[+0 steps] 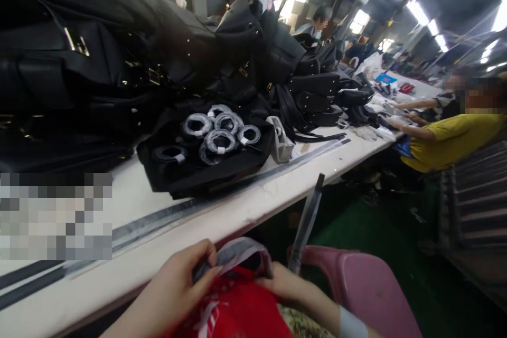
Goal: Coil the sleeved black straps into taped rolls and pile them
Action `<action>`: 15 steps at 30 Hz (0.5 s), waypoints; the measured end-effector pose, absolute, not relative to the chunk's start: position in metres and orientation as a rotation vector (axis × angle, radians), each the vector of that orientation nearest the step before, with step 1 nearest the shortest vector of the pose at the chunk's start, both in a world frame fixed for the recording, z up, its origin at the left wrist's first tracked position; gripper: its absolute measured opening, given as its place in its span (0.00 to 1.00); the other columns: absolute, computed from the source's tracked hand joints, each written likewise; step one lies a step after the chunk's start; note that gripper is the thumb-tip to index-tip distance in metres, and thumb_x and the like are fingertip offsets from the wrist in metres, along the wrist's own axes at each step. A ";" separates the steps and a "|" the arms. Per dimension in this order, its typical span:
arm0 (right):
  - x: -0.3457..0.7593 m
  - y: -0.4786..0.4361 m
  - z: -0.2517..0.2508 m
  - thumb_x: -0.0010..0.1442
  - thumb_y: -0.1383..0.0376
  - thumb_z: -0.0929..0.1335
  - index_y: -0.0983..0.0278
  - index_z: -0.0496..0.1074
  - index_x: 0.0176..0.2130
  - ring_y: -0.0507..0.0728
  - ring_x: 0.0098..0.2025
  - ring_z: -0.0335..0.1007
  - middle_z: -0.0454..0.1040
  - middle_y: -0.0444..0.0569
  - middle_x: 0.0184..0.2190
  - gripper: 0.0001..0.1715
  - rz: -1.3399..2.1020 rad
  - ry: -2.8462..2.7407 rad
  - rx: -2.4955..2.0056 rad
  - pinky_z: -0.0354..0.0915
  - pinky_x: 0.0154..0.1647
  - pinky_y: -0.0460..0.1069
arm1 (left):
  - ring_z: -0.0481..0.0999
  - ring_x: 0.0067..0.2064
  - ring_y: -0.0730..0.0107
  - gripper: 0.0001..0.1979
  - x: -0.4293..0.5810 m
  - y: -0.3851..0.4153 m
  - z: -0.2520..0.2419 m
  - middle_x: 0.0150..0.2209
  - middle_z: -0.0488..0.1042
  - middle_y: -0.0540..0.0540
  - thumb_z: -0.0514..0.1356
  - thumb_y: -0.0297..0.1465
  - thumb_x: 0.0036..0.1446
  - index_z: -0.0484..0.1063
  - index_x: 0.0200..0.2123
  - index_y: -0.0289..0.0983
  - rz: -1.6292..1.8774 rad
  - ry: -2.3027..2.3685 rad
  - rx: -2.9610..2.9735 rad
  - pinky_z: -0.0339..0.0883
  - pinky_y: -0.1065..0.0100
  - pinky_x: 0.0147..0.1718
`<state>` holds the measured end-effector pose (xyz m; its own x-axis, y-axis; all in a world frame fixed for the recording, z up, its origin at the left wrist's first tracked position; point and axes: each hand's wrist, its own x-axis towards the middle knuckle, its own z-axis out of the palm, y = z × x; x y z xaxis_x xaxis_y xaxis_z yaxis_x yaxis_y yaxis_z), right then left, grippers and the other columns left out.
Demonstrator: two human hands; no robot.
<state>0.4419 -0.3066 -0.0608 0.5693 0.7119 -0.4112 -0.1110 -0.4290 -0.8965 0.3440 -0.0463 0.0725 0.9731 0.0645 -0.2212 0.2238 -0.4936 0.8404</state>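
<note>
Over a red cloth (245,306) on my lap, my left hand (184,277) pinches a film-wrapped strap (247,247) between thumb and fingers. The strap bends in a loop across to my right hand (281,282), whose fingers are closed on it too. A long dark strap end (307,222) sticks up beyond my right hand; whether it is the same strap I cannot tell. Ahead on the table, several coiled straps (221,141) in clear film, with white bands, lie on black material (209,177). A white tape dispenser (280,140) stands beside them.
Black leather bags (233,37) are piled along the white table (277,190). Flat straps (158,224) lie along its near edge. A pink chair (364,285) stands at my right. A co-worker in a yellow shirt (455,140) works farther along; other people are behind the bags.
</note>
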 end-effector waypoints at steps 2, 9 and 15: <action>0.444 -0.302 -0.034 0.48 0.64 0.72 0.66 0.70 0.50 0.58 0.41 0.73 0.76 0.50 0.40 0.29 0.871 -0.686 -1.812 0.67 0.45 0.52 | 0.68 0.29 0.70 0.03 0.348 -0.062 0.074 0.27 0.72 0.53 0.56 0.31 0.55 0.67 0.30 0.40 -0.256 0.147 2.110 0.60 0.72 0.29; 0.464 -0.273 0.000 0.55 0.70 0.65 0.65 0.72 0.47 0.59 0.39 0.76 0.78 0.53 0.40 0.18 0.585 -1.441 -1.997 0.69 0.43 0.51 | 0.74 0.34 0.67 0.15 0.353 -0.088 0.056 0.35 0.77 0.47 0.62 0.32 0.54 0.67 0.45 0.36 -0.274 0.025 1.973 0.64 0.69 0.33; 0.519 -0.288 -0.002 0.58 0.74 0.60 0.63 0.73 0.47 0.59 0.44 0.77 0.80 0.52 0.43 0.20 0.024 -1.390 -2.228 0.70 0.47 0.51 | 0.73 0.29 0.69 0.16 0.320 -0.022 0.052 0.29 0.76 0.47 0.58 0.44 0.58 0.70 0.33 0.36 -0.576 0.135 1.808 0.65 0.69 0.30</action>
